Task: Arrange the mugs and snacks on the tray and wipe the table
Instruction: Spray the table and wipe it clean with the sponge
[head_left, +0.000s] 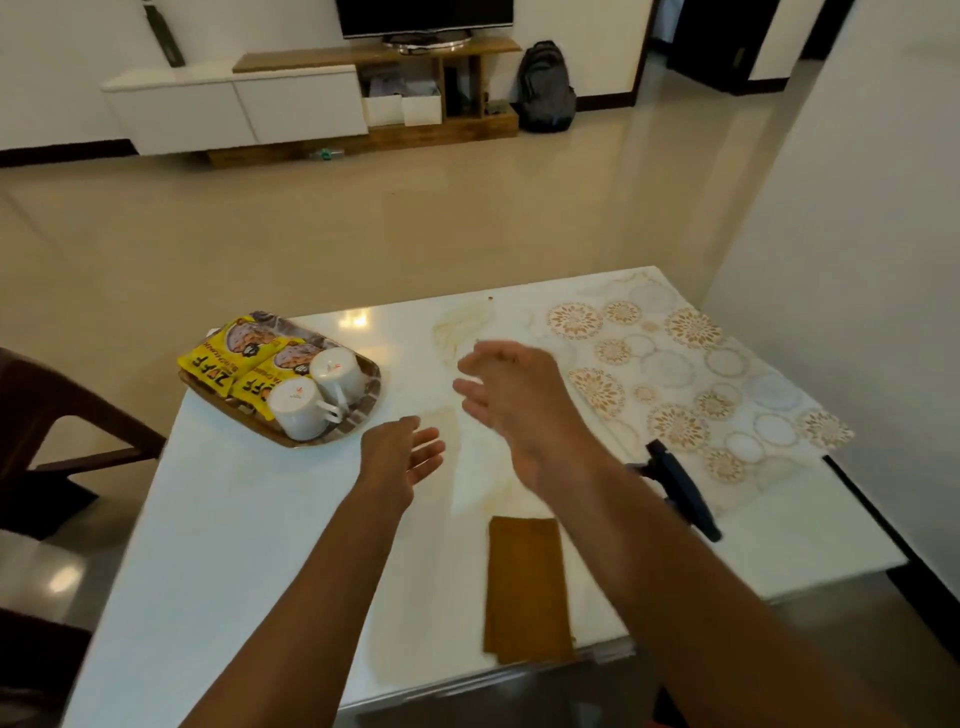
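An oval brown tray (363, 410) sits at the table's far left corner. On it lie two yellow snack packets (221, 358) (260, 387) and two white mugs (301, 413) (337, 371), both upside down. A folded brown cloth (524, 587) lies flat near the table's front edge. My left hand (400, 460) hovers open above the table, right of the tray. My right hand (511, 395) hovers open over the table's middle, fingers spread. Neither hand holds anything.
The white table (249, 525) carries a patterned mat (691, 379) on its right half and a dark blue handled tool (680, 488) beside my right forearm. A dark chair (57, 431) stands at the left. A wall (857, 234) runs close on the right.
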